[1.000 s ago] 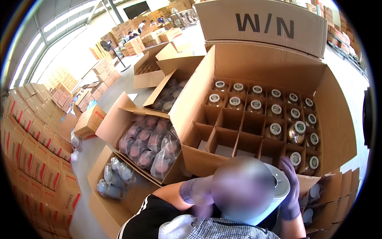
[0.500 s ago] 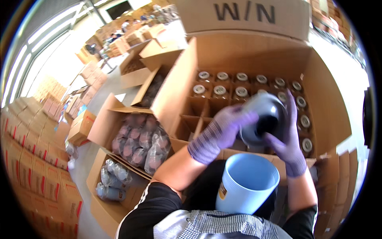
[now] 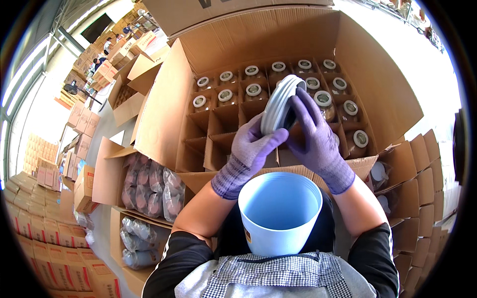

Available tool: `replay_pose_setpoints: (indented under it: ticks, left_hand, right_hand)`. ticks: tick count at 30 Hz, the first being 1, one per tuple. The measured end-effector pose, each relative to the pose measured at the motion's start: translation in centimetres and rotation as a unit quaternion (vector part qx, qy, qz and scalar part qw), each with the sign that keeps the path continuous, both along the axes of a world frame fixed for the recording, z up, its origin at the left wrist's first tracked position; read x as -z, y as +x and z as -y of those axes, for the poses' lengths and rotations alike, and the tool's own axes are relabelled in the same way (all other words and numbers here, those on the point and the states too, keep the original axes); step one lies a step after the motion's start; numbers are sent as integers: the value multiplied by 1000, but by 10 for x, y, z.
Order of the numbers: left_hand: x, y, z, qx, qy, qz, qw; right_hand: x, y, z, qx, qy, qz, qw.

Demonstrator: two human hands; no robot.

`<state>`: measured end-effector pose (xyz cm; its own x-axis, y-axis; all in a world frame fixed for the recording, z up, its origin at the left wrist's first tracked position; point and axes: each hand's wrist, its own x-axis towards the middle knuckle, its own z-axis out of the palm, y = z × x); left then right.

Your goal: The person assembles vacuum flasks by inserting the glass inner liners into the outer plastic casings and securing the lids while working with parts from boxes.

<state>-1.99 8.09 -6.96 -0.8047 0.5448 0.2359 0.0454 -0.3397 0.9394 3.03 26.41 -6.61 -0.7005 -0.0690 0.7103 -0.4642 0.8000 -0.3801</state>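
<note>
In purple knit gloves, my left hand [image 3: 248, 150] and my right hand [image 3: 318, 141] hold a stack of grey, round, ridged pieces that look like plastic lids [image 3: 279, 105]. The stack is tilted on edge, its ribbed rims toward the left. My left hand grips the lower left edge; my right fingers wrap around the right side. Close below, an open light-blue plastic bucket [image 3: 278, 242] stands upright at my lap. Beneath and beyond my hands is a large divided carton [image 3: 263, 37]. Glass jars with pale ring tops [image 3: 253, 90] fill many compartments; several near-left compartments hold no jar.
At left, an open carton holds bagged reddish-bottomed items [image 3: 144, 184]; below it, another holds bagged blue-grey items [image 3: 139, 243]. Folded cardboard dividers [image 3: 415, 198] line the right side. Stacked sealed cartons [image 3: 54, 263] stand far left, with people working in the background.
The grey stack has turned from facing me to standing edge-on, moving left with both hands. My view has shifted, showing more of the bucket and the carton's right side.
</note>
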Motion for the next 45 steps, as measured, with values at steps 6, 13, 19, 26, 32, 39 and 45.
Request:
replay_pose_setpoints:
  ticks: [6, 13, 19, 26, 32, 39, 45]
  left_hand:
    - [15, -35, -8, -3, -162, -438, 884]
    - [56, -237, 46, -260, -598, -342, 677]
    - [77, -309, 49, -141, -791, -182, 568]
    - [77, -303, 42, -117, -805, -208, 543]
    - [38, -289, 59, -257, -747, -262, 554]
    - [-127, -207, 94, -320, -391, -288, 814]
    - [-106, -95, 86, -156, -77, 68, 982]
  right_hand:
    - [25, -7, -18, -162, -464, 188, 850]
    - [19, -12, -124, 171, -49, 256, 950]
    - [48, -6, -124, 240, 104, 274, 925]
    - [28, 25, -108, 313, 92, 236, 915]
    - [61, 40, -123, 292, 96, 296, 904]
    - [35, 45, -76, 174, -46, 141, 974]
    - [29, 20, -28, -302, -582, 199, 728]
